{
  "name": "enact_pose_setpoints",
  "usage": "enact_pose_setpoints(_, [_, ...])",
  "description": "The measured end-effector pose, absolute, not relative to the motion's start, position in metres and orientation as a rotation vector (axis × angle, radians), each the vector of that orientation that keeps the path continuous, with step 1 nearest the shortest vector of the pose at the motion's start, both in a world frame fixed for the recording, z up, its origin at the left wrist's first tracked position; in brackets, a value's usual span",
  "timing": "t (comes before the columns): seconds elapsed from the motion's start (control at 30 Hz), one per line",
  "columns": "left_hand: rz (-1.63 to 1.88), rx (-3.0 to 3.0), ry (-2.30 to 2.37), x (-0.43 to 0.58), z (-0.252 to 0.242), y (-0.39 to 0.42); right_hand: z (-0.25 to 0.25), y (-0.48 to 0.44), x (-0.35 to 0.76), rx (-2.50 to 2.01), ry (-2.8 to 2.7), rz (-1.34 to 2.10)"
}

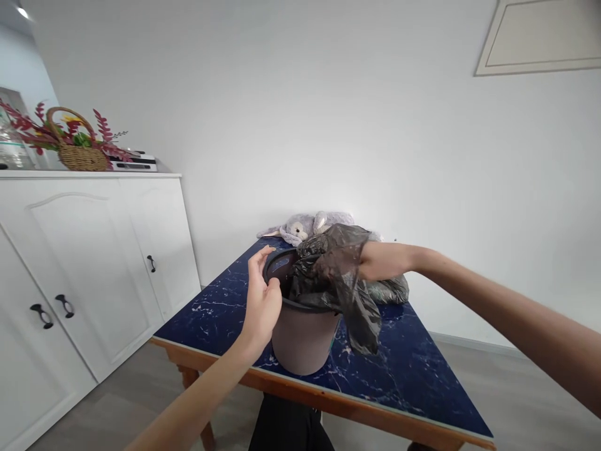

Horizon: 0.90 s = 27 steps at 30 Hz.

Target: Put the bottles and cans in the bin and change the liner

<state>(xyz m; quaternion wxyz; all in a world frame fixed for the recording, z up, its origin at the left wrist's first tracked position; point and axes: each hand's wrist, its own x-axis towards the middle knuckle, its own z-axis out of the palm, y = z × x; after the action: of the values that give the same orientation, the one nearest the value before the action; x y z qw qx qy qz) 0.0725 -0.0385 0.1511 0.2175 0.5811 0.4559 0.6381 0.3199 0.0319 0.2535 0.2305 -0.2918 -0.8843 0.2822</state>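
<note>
A firm bin (303, 341) and a flimsy bag (369, 319)

White cupboards (79, 250) fill the left of the frame. Left of centre, the left hand (263, 304) grips the bin at the left side of its dark rim (303, 307), thumb near the top edge. The bin stands upright on the blue table (211, 307) at lower centre. It looks like light, fairly stiff plastic, likely to slide if pushed; the rim seems its best hold. A soft toy (307, 224) lies behind it.

Right of centre, the right hand (331, 264) shows dimly through the black bag; whether its fingers pinch anything, I cannot tell. The bag lies partly in the bin and hangs over its right side. Its film looks thin, slippery and easily torn, so a gathered edge should hold better than a single layer.
</note>
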Motion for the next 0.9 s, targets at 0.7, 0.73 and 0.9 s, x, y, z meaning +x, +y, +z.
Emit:
enact_pose_setpoints(0.7, [1.290, 3.232, 1.197, 0.023, 0.220, -0.028, 0.224, 0.097, 0.268, -0.668, -2.160, 0.770])
enact_pose_setpoints(0.73, [1.356, 3.198, 1.276, 0.017, 0.215, -0.025, 0.219, 0.103, 0.268, -0.699, -2.113, 0.755])
enact_pose_setpoints(0.9, [1.478, 2.988, 1.572, -0.006, 0.190, -0.010, 0.205, 0.125, 0.264, -0.805, -2.039, 0.951])
